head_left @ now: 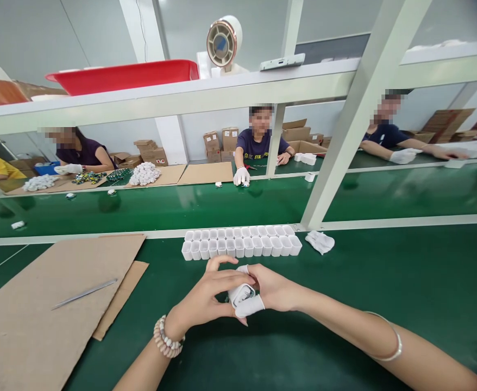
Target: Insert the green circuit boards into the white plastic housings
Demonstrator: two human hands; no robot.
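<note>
My left hand [218,288] and my right hand [273,290] meet in front of me, both closed around one small white plastic case [238,294]. The case's open end faces me, showing dark, wire-like parts and a bit of green inside. White cloth finger covers are on my right thumb and a fingertip. My left fingers curve over the top of the case, with the thumb below. Just beyond my hands stand two rows of white open-topped plastic cases [240,247], set side by side on the green work surface [344,336].
At left, tweezers [84,294] lie on a cardboard sheet [38,315]. A crumpled white cloth [320,242] sits right of the rows. Beyond a low rail runs a green belt [161,209] carrying small white pieces. A slanted post [361,119] rises at right. Co-workers sit opposite.
</note>
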